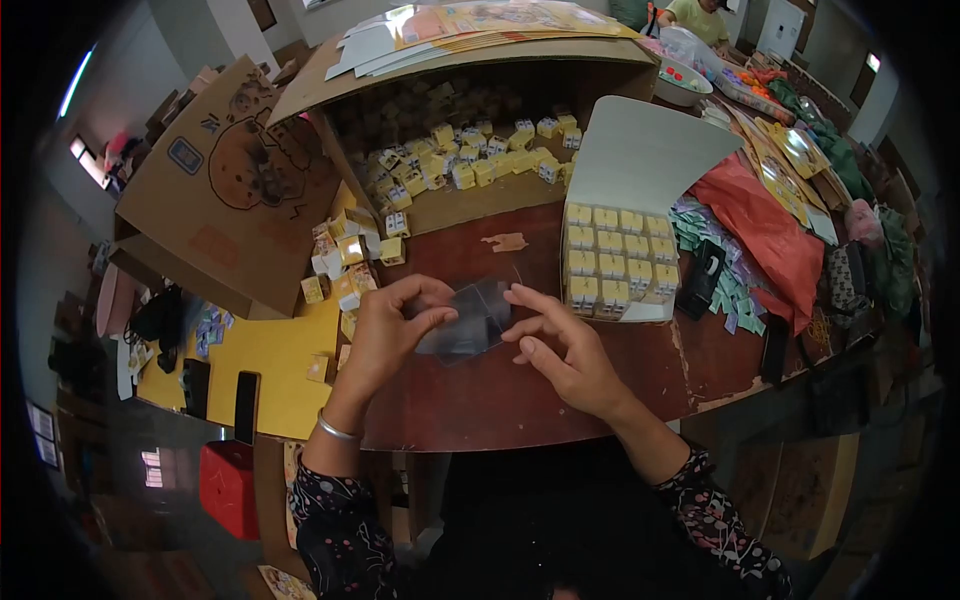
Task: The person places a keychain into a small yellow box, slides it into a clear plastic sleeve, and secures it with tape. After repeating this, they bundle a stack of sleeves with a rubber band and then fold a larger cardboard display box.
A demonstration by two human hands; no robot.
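A clear folded plastic piece (463, 330), perhaps a flat box or sleeve, is held above the dark red tabletop (440, 420). My left hand (385, 330), with a silver bangle at the wrist, pinches its left edge between thumb and fingers. On the other side, my right hand (565, 360) has its fingers apart, the index fingertip at the plastic's right edge. Right of my hands stands a white display box (655, 145) with its lid up, packed with rows of small yellow boxes (610, 255). More small yellow boxes (480, 170) lie loose inside a large carton (440, 205) behind.
A printed cardboard carton (225, 190) leans at left beside loose small boxes (350, 250). Flat printed sheets (480, 25) lie on the large carton. At right are a black stapler-like object (703, 275), green packets (740, 290) and a red bag (765, 220). Another person (700, 20) sits far back.
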